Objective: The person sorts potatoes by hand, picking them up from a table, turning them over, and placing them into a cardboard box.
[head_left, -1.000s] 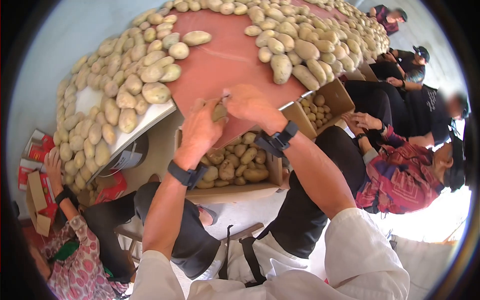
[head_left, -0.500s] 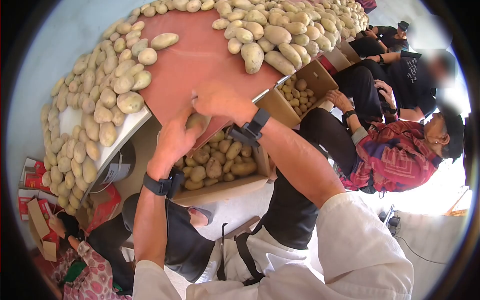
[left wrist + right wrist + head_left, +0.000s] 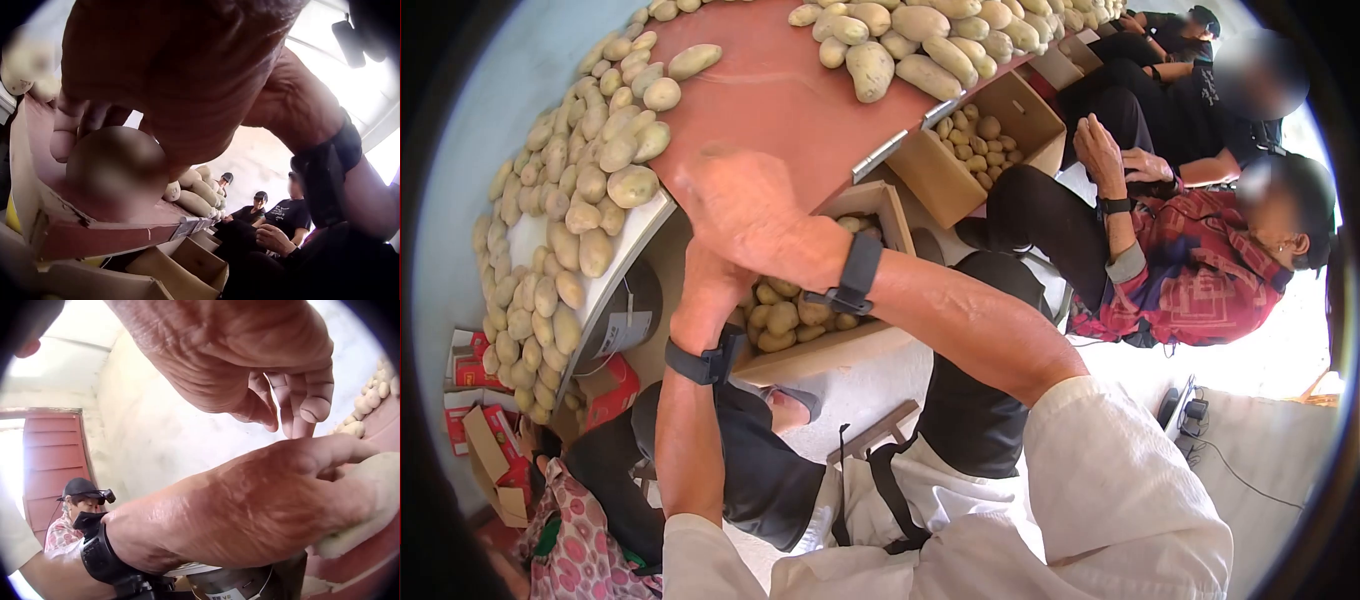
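My left hand [image 3: 708,285] grips a pale potato [image 3: 357,528], its thumb and fingers wrapped round it in the right wrist view. In the head view that potato is hidden behind the hands. Crossing over the left hand, my right hand [image 3: 740,205] blurs slightly in the head view. Seen from the right wrist, the right hand's fingers [image 3: 315,403] are loosely bent and the thumb stands a little apart, with nothing visible between them. Both hands are over the near edge of the red tabletop [image 3: 750,90]. A cardboard box of potatoes [image 3: 820,365] sits below them.
Many potatoes [image 3: 585,185] cover the left table, and another pile [image 3: 930,30] lies on the far right of the red top. A second potato box [image 3: 935,180] stands to the right. People sit close by on the right, one in a patterned red shirt [image 3: 1190,275].
Both hands have shifted left in the head view, and the right hand has moved over the left, hiding the potato. The neighbour's hand on the right has lifted.
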A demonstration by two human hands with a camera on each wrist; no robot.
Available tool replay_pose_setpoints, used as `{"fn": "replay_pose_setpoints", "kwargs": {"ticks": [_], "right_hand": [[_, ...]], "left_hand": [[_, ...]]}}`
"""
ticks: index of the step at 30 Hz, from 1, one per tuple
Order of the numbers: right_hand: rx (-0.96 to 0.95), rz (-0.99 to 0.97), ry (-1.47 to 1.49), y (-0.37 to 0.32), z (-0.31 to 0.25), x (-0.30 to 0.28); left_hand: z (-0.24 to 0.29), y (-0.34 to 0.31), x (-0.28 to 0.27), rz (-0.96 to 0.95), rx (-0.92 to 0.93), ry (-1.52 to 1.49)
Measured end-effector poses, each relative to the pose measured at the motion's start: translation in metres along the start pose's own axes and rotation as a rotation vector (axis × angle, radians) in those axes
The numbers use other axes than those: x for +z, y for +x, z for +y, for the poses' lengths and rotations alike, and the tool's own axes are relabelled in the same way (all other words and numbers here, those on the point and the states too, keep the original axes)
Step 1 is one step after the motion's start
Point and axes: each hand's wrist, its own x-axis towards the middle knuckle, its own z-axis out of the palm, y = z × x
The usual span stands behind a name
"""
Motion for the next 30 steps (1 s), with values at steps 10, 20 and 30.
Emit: {"fn": "replay_pose_setpoints", "kwargs": {"ticks": [10, 20, 30], "right_hand": [[-0.101, 0.093, 0.149, -0.029, -0.020, -0.002], [-0.194, 0.106, 0.052, -0.048, -0.004, -0.019], [-0.099, 0.098, 0.097, -0.045, -0.031, -0.023]], "left_hand": [[0.015, -0.035, 0.019, 0.113, 0.194, -0.280], [0.033, -0.049, 0.026, -0.039, 0.016, 0.336], [0.000, -0.035, 0.039, 0.122, 0.117, -0.456]]}}
